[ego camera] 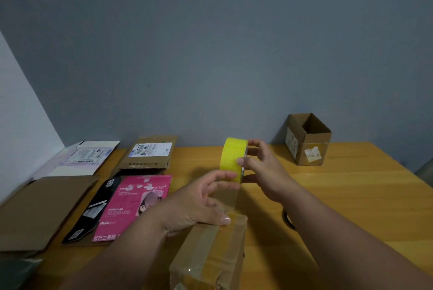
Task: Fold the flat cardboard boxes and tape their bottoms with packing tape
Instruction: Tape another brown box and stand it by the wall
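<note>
A folded cardboard box [210, 257] lies bottom-up at the near middle of the wooden table [351, 191], with clear tape along its seam. My right hand [264, 168] grips a yellow roll of packing tape [232, 159] held upright above the box's far end. A clear strip of tape [228, 198] runs from the roll down to the box. My left hand [199, 203] presses its thumb on the tape at the box's far edge, and its fingers touch the strip near the roll.
Several flat boxes lie at the left: a brown one [44, 210], a pink and black one [126, 205], a labelled brown one [150, 152] and a white one [82, 157]. An open assembled box [309, 140] stands at the back right. A dark object [287, 218] peeks from behind my right forearm.
</note>
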